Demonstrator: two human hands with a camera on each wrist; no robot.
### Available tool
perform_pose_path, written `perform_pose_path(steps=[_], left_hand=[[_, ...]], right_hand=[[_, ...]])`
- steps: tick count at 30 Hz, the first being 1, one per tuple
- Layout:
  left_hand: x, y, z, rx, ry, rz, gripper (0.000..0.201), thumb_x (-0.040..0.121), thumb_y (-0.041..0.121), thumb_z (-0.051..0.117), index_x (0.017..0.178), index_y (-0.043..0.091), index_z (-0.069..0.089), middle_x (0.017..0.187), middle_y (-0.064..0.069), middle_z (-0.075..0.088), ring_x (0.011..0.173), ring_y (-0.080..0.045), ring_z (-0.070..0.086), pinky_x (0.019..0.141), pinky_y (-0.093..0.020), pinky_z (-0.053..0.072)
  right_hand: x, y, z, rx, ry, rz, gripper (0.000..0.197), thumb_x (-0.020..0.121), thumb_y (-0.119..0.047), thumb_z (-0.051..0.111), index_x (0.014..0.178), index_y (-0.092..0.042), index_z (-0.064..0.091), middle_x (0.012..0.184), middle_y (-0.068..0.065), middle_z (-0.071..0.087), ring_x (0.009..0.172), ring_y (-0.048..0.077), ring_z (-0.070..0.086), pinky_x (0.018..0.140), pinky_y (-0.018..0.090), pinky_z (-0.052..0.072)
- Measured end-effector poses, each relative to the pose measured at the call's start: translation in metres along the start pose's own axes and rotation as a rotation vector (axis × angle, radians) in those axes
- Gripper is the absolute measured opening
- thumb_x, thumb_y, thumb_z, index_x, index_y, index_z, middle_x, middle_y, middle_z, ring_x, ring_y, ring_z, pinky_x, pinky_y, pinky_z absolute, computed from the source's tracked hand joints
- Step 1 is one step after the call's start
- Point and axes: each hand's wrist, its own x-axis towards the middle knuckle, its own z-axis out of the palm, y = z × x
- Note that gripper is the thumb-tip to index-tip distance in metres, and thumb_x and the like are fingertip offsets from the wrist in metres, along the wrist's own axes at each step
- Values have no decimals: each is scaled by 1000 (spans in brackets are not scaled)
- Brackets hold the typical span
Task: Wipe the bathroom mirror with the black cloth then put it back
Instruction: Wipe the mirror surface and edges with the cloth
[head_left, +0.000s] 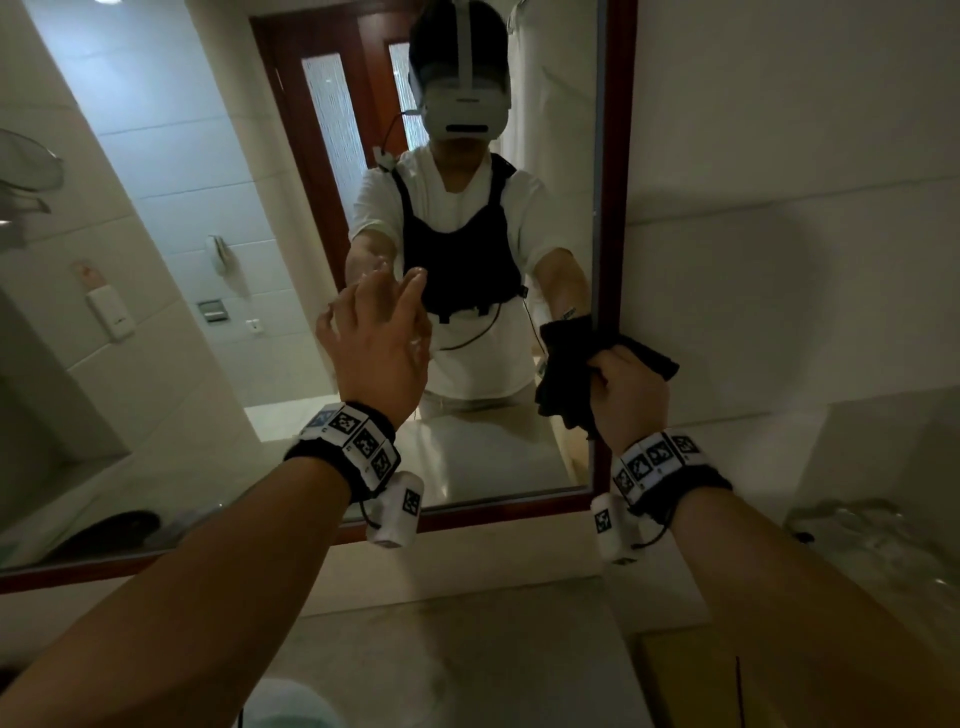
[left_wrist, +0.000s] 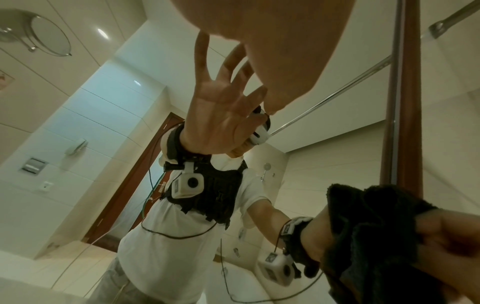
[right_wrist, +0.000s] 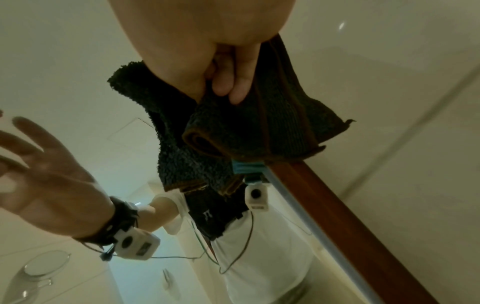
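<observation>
The bathroom mirror (head_left: 208, 260) has a red-brown wooden frame (head_left: 618, 208) and shows the person's reflection. My right hand (head_left: 623, 384) grips the bunched black cloth (head_left: 566, 364) against the glass at the mirror's lower right, beside the frame. The right wrist view shows curled fingers (right_wrist: 233, 82) pinching the cloth (right_wrist: 272, 127), with part of it hanging over the frame edge (right_wrist: 337, 195). My left hand (head_left: 384, 312) reaches toward the middle of the glass with straight, spread fingers and holds nothing. Whether it touches the glass I cannot tell. The left wrist view also shows the cloth (left_wrist: 363, 226).
A pale stone counter (head_left: 467, 649) runs below the mirror. Clear glassware (head_left: 857, 535) stands at the right, with a wooden tray (head_left: 727, 675) in front of it. A round swivel mirror (head_left: 31, 166) sticks out of the left wall. A tiled wall (head_left: 805, 156) lies right of the frame.
</observation>
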Motion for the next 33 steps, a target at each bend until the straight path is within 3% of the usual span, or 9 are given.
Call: perform_pose_path(steps=[5,10,14,18,21,24,28,33], left_hand=[[20,1,-15,-55,70,0,56,76,32,55,132,34,57,148,-6,40,130,-34,38,102,-52,31],[56,-2,-33,-104,182,32,36,80,32,60,115,32,66,151,-5,40,141,-34,30,106,-51,22],[83,-7,-48,-94,161,6,46,75,34,71,120,32,60,156,-3,31,145,-35,23,109,-58,20],[93,-8,-54,-66,128,-26,64,68,33,78,127,33,53,154,-3,33,141,-36,26,106,-63,28],[93,-7,-51,-59,132,-28,67,67,31,78,129,32,52,153,-4,33,141,-36,27,104,-64,29],[93,-6,-51,-72,130,-31,69,68,29,76,131,31,49,154,-5,31,141,-36,26,105,-66,28],[93,-3,-56,-75,107,-30,71,68,27,76,133,31,47,152,-6,31,141,-36,25,104,-67,29],[92,-5,-62,-83,95,-20,73,69,27,76,136,32,49,152,-7,33,142,-36,25,104,-65,27]], right_hand=[[36,-20,-20,44,61,-29,13,82,-1,65,88,-9,74,91,6,70,78,23,65,64,24,46],[89,-42,-37,116,176,-47,18,85,-1,61,94,-7,75,96,11,71,85,28,67,72,35,55],[139,-62,-59,107,219,-120,20,87,-2,58,100,-6,74,100,12,70,88,27,66,76,29,48],[185,-83,-78,36,362,-214,17,82,2,58,91,-5,71,93,11,69,82,26,65,70,29,50],[194,-83,-80,18,334,-173,16,85,0,57,95,-5,69,98,11,68,85,25,63,69,28,44],[182,-83,-77,-27,382,-242,13,81,5,59,86,-4,67,87,11,67,71,26,62,58,26,43],[159,-82,-75,-75,273,-173,13,81,5,60,86,-6,66,87,10,67,69,26,62,58,23,38],[126,-68,-73,-82,-28,-129,12,93,-3,52,94,-4,64,94,9,60,77,23,60,66,33,49]])
